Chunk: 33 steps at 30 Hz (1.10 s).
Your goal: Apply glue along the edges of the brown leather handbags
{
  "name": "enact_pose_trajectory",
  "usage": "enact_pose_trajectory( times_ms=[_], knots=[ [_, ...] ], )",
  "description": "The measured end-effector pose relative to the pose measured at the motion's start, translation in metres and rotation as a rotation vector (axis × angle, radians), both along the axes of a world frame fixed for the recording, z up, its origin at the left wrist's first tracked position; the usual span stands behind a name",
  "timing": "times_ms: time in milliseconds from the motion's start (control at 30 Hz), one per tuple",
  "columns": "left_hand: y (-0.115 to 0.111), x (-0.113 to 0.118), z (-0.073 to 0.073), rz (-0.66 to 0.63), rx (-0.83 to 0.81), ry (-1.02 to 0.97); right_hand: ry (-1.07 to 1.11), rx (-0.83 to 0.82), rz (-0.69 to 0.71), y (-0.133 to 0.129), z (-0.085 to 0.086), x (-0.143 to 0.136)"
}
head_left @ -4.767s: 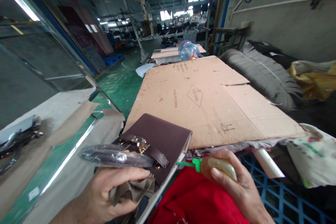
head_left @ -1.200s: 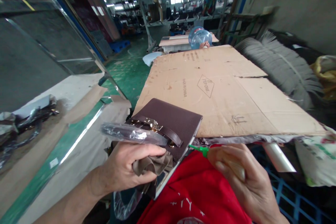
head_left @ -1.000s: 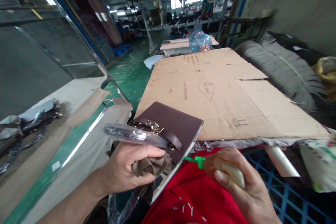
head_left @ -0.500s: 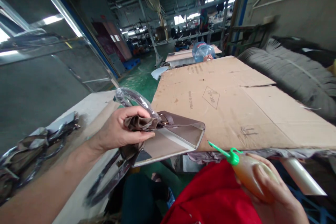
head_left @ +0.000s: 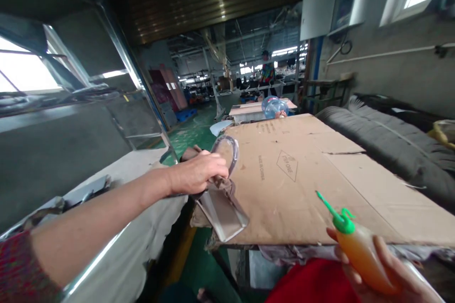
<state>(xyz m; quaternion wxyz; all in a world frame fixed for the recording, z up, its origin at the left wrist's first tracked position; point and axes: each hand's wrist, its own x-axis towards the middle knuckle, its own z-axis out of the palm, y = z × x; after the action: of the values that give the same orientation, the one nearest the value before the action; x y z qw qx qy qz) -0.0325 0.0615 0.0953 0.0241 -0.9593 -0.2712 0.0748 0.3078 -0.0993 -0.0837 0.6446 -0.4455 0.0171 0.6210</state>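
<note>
My left hand (head_left: 201,173) is closed around the gathered brown top of a taupe handbag (head_left: 225,215). The bag hangs tilted at the near left corner of the cardboard sheet, its pale-edged flat side facing me. A handle wrapped in clear plastic (head_left: 234,151) loops up beyond my fingers. In my right hand (head_left: 401,267), low on the right, is a squeeze bottle (head_left: 366,255) of orange-amber liquid. Its green nozzle (head_left: 329,206) points up and left over the cardboard, apart from the bag.
Printed cardboard (head_left: 284,199) covers the table before me. At its far end lies a clear blue water jug (head_left: 273,107). Plastic-wrapped items lie on a pale-covered table (head_left: 142,227) at left. A grey wrapped bundle (head_left: 384,132) lines the right side. Someone (head_left: 268,73) stands far back.
My left hand has carried the bag away from me to the cardboard's left corner and turned it. The bottle remains in my right hand. My view has tilted upward.
</note>
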Motion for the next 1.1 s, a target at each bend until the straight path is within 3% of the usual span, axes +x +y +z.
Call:
enact_pose_trajectory(
  times_ms=[100, 233, 400, 567, 767, 967, 1100],
  knots=[
    [0.004, 0.009, 0.014, -0.182, 0.127, 0.094, -0.005, 0.088, 0.038, 0.025, 0.011, 0.009],
    [-0.008, 0.017, 0.014, -0.355, 0.291, 0.110, -0.007, 0.301, 0.075, 0.054, 0.036, 0.009],
    [-0.024, 0.001, -0.009, -0.499, 0.425, -0.079, -0.005, 0.594, 0.225, 0.091, 0.061, -0.005],
    [-0.036, -0.022, -0.041, -0.687, 0.356, -0.102, 0.020, 0.739, 0.392, 0.125, 0.065, -0.019],
    [-0.040, -0.031, -0.067, -0.662, 0.176, -0.082, 0.095, 0.722, 0.443, 0.133, 0.049, -0.028],
    [-0.032, -0.035, -0.072, -0.678, 0.193, -0.105, 0.185, 0.719, 0.480, 0.118, 0.033, -0.030],
    [-0.027, -0.029, -0.076, -0.567, 0.017, -0.084, 0.214, 0.709, 0.565, 0.118, 0.029, -0.038]
  ],
)
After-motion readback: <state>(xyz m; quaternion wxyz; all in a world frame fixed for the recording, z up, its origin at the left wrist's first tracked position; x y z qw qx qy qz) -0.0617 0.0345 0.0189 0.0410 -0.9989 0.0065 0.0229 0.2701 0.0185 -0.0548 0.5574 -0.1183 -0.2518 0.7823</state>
